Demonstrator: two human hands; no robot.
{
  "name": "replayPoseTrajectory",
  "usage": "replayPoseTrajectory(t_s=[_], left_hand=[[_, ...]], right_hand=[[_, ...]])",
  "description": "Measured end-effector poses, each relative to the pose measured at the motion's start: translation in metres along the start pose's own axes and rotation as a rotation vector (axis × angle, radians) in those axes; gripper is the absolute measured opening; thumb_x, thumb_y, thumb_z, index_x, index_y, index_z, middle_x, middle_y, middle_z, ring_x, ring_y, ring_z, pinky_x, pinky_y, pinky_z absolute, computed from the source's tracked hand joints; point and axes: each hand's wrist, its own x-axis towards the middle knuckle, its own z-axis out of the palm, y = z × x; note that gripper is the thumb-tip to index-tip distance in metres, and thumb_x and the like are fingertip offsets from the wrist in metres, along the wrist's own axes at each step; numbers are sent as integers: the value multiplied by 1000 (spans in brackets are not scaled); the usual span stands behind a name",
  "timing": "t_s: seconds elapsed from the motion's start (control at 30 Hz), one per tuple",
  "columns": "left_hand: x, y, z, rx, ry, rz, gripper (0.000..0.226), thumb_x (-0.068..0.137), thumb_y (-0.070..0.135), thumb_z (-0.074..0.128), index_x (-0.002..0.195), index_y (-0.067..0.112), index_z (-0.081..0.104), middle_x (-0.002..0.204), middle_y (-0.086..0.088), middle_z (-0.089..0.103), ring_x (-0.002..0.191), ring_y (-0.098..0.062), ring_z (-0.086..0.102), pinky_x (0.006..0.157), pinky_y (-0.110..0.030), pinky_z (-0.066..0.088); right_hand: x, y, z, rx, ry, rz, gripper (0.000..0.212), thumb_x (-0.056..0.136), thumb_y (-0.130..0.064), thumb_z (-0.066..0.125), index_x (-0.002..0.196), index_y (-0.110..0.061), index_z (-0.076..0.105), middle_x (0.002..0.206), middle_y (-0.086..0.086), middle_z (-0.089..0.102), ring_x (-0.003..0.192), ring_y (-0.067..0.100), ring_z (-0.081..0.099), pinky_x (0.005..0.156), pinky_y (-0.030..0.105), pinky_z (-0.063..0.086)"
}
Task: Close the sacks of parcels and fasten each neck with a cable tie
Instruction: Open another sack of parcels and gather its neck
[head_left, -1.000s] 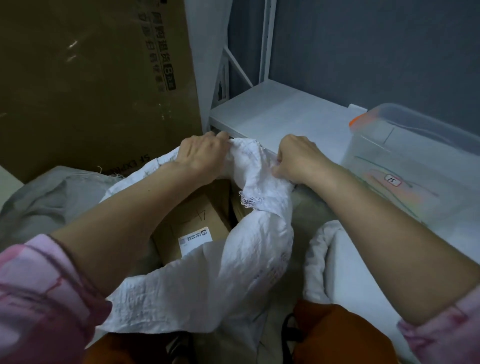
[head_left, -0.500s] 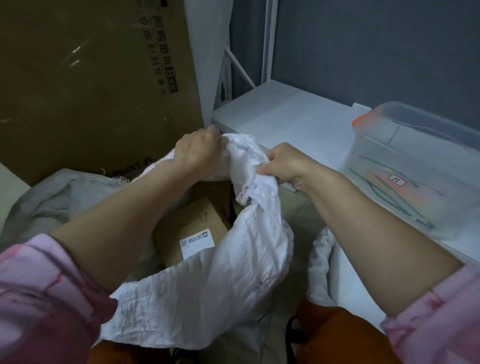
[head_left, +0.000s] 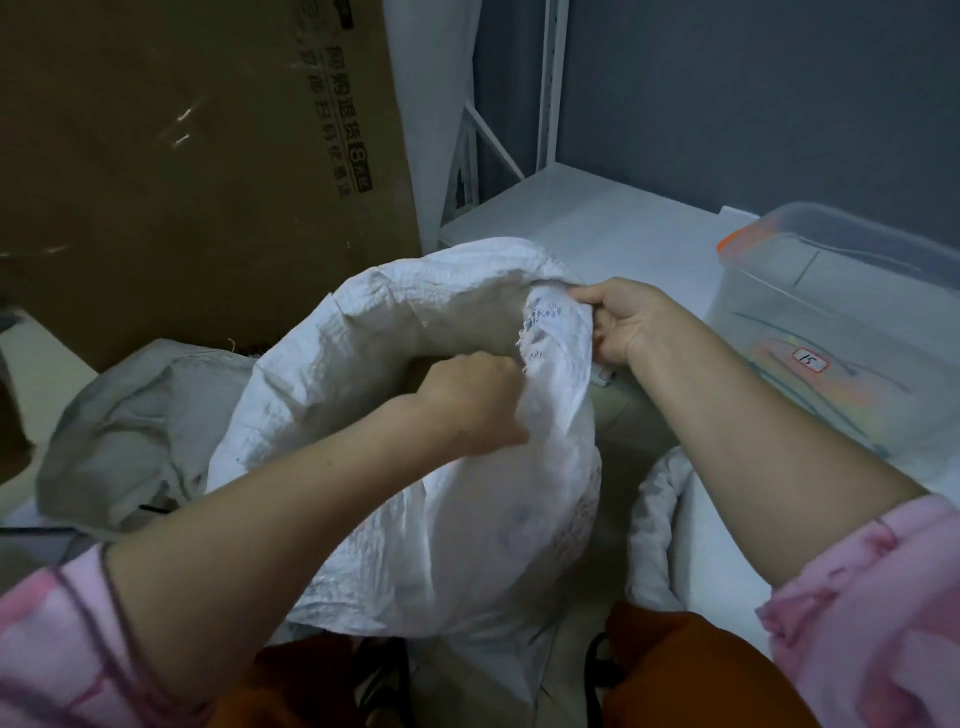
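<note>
Grey wall (head_left: 753, 93) fills the upper right of the frame, and in front of it stands a white metal shelf (head_left: 597, 223) with a flat board. On the right part of this board sits a clear plastic box (head_left: 841, 332) with an orange clip at its corner and a small label reading "15"; coloured thin strips lie inside it, but I cannot tell what they are. At the upper left a big brown cardboard box (head_left: 182, 171) with printed characters leans against the corner.

At the centre of the frame is the white woven sack (head_left: 415, 493), with its mouth not yet closed and its frayed edge turned toward the right. The person's left hand (head_left: 475, 400) is at the middle of the frame, fingers curled into a fist around the near side of the sack's rim. The right hand (head_left: 623, 325), a little higher and to the right, pinches the frayed edge between thumb and fingers. The two hands are near each other, with a fold of the sack cloth between them.

A grey sack (head_left: 124, 426) lies crumpled at the left, just beside the white one. Another white cloth (head_left: 654, 519) hangs at the lower right, beside the shelf edge. Pink sleeves (head_left: 872, 613) show at both lower corners, and orange trousers (head_left: 691, 675) at the bottom.
</note>
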Motion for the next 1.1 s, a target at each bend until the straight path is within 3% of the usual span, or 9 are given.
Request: replayPoseTrajectory(t_s=[0.07, 0.17, 0.3, 0.4, 0.6, 0.7, 0.83, 1.0, 1.1], left_hand=[[-9, 3, 2, 96, 32, 76, 9, 88, 23, 54, 92, 16, 57, 95, -3, 62, 80, -22, 57, 64, -32, 42], [-19, 7, 2, 241, 159, 97, 19, 90, 12, 46, 99, 16, 62, 95, -2, 64, 75, -20, 54, 61, -30, 38], [-16, -2, 1, 265, 264, 6, 22, 91, 9, 45, 99, 17, 63, 95, -1, 66, 86, -22, 63, 63, -32, 44], [-19, -3, 5, 265, 278, -69, 19, 91, 7, 44, 93, 18, 60, 94, -2, 66, 85, -25, 64, 62, -31, 38], [-23, 28, 9, 105, 349, -67, 19, 94, 13, 46, 108, 18, 57, 99, -4, 66, 89, -25, 63, 66, -29, 35], [-34, 37, 12, -188, 290, 14, 10, 88, 25, 61, 90, 16, 58, 90, -3, 62, 79, -20, 59, 64, -25, 40], [-48, 11, -2, -559, 61, -105, 44, 71, 46, 78, 98, 13, 68, 91, 3, 66, 77, -12, 61, 63, -23, 51], [-53, -9, 10, -387, -87, -160, 41, 64, 43, 83, 91, 16, 67, 83, 2, 67, 71, -11, 60, 59, -23, 48], [-56, 4, 28, -121, 67, -123, 33, 73, 35, 76, 90, 19, 52, 90, 1, 60, 74, -17, 57, 59, -28, 42]], right_hand=[[0, -4, -8, 23, 67, -5, 21, 97, -9, 45, 81, -5, 57, 67, 6, 65, 58, 18, 58, 71, 24, 57], [9, -1, -22, 28, 190, -2, 22, 97, -12, 42, 80, -12, 55, 74, 0, 57, 52, 13, 43, 31, 13, 26], [7, 2, -26, -134, 311, -146, 11, 90, -9, 48, 80, -14, 50, 69, 3, 50, 43, 12, 42, 32, 13, 22], [-20, 3, -24, -718, 567, -458, 19, 83, -20, 60, 78, -13, 43, 72, 4, 46, 60, 21, 41, 43, 24, 27], [-93, 42, 13, -1046, 122, -366, 40, 86, -49, 58, 77, -10, 62, 67, 6, 68, 45, 12, 53, 44, 22, 34], [-79, 52, -1, -818, 166, -304, 15, 87, -14, 60, 73, -7, 57, 56, 6, 52, 32, 8, 40, 31, 17, 24], [-65, 61, -27, -176, -1, -72, 11, 93, 1, 48, 89, -9, 51, 64, 1, 37, 31, 3, 26, 27, 15, 16], [-73, 72, -39, 168, -113, 95, 29, 96, 5, 36, 76, -15, 38, 42, -4, 31, 26, 2, 24, 27, 13, 12], [-72, 75, -39, 227, -91, 93, 30, 96, 6, 34, 76, -15, 39, 41, -4, 31, 25, 3, 23, 26, 14, 13]])
